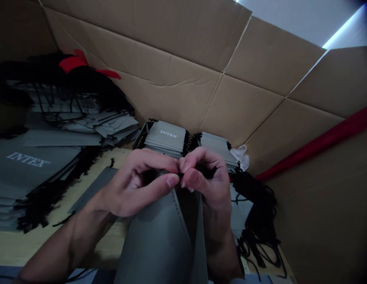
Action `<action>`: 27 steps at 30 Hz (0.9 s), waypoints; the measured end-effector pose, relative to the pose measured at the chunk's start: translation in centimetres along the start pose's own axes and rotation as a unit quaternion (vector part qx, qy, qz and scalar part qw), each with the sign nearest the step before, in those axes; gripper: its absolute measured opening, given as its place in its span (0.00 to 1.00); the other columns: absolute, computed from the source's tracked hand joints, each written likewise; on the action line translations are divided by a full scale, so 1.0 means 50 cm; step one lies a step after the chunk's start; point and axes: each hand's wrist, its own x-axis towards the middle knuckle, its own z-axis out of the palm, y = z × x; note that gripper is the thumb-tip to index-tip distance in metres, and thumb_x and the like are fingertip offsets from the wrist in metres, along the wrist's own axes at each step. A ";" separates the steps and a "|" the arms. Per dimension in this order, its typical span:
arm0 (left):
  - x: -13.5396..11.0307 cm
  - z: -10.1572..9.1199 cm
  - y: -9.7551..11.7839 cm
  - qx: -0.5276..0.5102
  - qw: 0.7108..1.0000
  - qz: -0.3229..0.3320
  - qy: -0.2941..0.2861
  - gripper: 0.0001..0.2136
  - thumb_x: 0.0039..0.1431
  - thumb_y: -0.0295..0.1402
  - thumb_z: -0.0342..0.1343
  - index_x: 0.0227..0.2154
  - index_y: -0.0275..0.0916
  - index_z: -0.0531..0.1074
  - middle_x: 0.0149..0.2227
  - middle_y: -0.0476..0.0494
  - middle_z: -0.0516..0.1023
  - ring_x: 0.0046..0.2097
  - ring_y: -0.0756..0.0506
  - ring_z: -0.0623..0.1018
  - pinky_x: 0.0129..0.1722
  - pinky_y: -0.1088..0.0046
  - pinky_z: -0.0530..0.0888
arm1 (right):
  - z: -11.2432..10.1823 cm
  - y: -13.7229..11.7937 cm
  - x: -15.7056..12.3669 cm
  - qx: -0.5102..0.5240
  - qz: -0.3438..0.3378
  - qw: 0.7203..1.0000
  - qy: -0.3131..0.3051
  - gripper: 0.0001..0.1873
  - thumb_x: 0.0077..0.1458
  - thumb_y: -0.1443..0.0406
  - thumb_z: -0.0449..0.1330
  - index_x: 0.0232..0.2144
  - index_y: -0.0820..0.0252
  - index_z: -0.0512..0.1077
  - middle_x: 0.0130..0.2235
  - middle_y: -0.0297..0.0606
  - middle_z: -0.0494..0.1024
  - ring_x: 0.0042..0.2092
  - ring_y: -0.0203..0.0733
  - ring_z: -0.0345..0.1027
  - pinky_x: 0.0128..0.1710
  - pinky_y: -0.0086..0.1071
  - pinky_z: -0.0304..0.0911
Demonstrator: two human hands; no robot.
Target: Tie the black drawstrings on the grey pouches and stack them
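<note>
A grey drawstring pouch (pixel 159 240) hangs below my two hands, its stitched edge folded open toward the right. My left hand (pixel 142 181) is closed, with thumb and forefinger pinching the pouch's top edge. Close against it, my right hand (pixel 205 177) pinches a short bit of black cord at the same edge, and more dark cord shows within its curled fingers. The fingertips of both hands meet, so most of the cord there is hidden. Behind the left wrist, a flat grey pouch (pixel 93 187) lies on the table.
Stacks of grey INTEX pouches stand at the left (pixel 38 157) and at the back (pixel 167 136). Black cords (pixel 256 209) hang in a bundle at the right. A red strip (pixel 316 144) slants along the cardboard wall (pixel 177 75). The wooden table (pixel 108 244) lies beneath.
</note>
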 end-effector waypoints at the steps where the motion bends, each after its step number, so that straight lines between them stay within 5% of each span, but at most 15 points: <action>1: -0.001 -0.004 -0.001 0.040 0.999 0.010 0.002 0.09 0.74 0.28 0.58 0.36 0.38 0.80 0.28 0.51 0.80 0.27 0.52 0.74 0.28 0.77 0.70 | 0.000 -0.006 0.002 -0.030 0.000 0.999 0.011 0.07 0.64 0.62 0.77 0.39 0.53 0.82 0.32 0.31 0.83 0.28 0.33 0.72 0.31 0.29 0.70; 6: -0.013 -0.017 -0.008 0.240 0.970 0.027 0.008 0.06 0.77 0.27 0.58 0.42 0.38 0.79 0.34 0.50 0.82 0.32 0.52 0.78 0.33 0.76 0.72 | -0.005 -0.051 0.002 -0.219 -0.003 0.971 0.092 0.22 0.54 0.65 0.83 0.48 0.50 0.82 0.37 0.29 0.85 0.34 0.34 0.77 0.31 0.25 0.72; 10: -0.022 -0.013 -0.017 0.315 0.948 0.049 0.020 0.05 0.79 0.30 0.59 0.50 0.41 0.80 0.39 0.49 0.86 0.35 0.50 0.83 0.35 0.75 0.74 | -0.009 -0.062 -0.004 -0.299 -0.018 0.948 0.106 0.13 0.59 0.65 0.80 0.43 0.52 0.83 0.34 0.29 0.84 0.31 0.33 0.75 0.29 0.25 0.71; 18: -0.022 -0.004 -0.021 0.331 0.941 0.025 0.061 0.10 0.77 0.39 0.63 0.53 0.41 0.82 0.41 0.46 0.90 0.36 0.46 0.87 0.36 0.73 0.78 | -0.013 -0.049 0.002 -0.294 -0.025 0.948 0.123 0.08 0.59 0.62 0.81 0.38 0.52 0.87 0.34 0.33 0.86 0.31 0.37 0.75 0.28 0.30 0.70; 22: -0.018 0.003 -0.028 0.296 0.949 0.062 0.091 0.15 0.76 0.33 0.65 0.62 0.46 0.80 0.48 0.44 0.90 0.41 0.46 0.88 0.39 0.73 0.81 | -0.009 -0.048 0.005 -0.276 -0.040 0.952 0.129 0.08 0.57 0.63 0.82 0.36 0.52 0.88 0.35 0.33 0.88 0.33 0.38 0.79 0.32 0.30 0.75; 27: -0.012 0.010 -0.030 0.235 0.961 0.082 0.118 0.12 0.72 0.26 0.67 0.54 0.45 0.83 0.44 0.47 0.89 0.42 0.48 0.88 0.42 0.75 0.82 | -0.007 -0.043 0.001 -0.290 -0.036 0.946 0.143 0.09 0.56 0.63 0.83 0.35 0.53 0.86 0.33 0.32 0.87 0.33 0.38 0.78 0.32 0.29 0.75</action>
